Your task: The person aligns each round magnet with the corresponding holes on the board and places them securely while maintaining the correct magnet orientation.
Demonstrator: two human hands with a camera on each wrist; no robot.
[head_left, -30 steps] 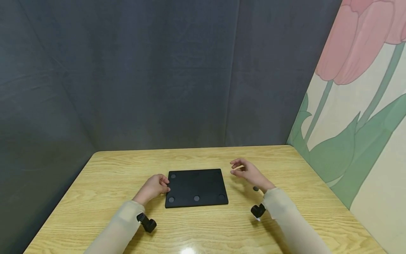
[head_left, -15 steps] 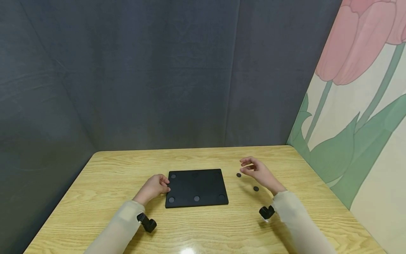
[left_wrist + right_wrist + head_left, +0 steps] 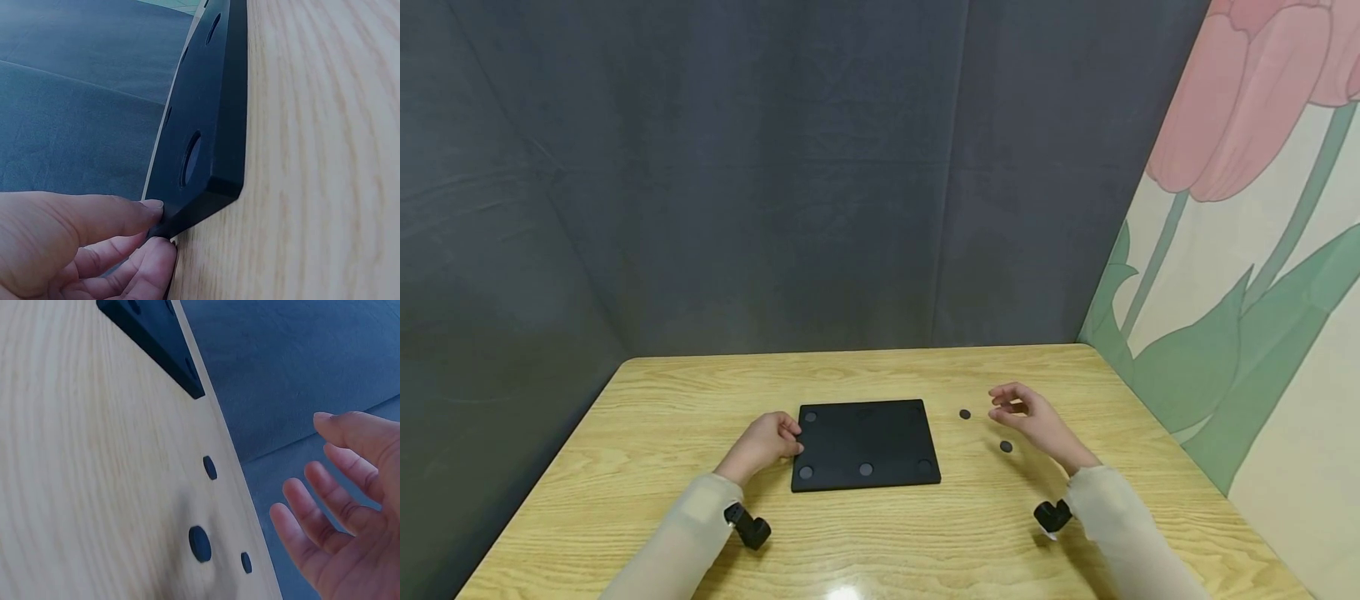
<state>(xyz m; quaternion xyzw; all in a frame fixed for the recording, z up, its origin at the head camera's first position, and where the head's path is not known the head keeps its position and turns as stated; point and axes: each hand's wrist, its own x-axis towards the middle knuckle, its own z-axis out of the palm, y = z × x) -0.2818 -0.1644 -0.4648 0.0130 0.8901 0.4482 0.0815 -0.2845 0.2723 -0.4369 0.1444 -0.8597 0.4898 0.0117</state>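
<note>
Your left hand pinches the left edge of the black rectangular board, set well inside the tabletop's visible edges. Your right hand, fingers loosely apart, hovers rightward; of three black discs in the right wrist view, the head view shows two.

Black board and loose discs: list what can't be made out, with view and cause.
Third loose disc, seen in the right wrist view: head view, probably hidden by the right hand.
Black board: left wrist view, far end cut off by the top edge.
Far-row middle spot on it: head view, too small and dark to tell whether it is filled.
</note>
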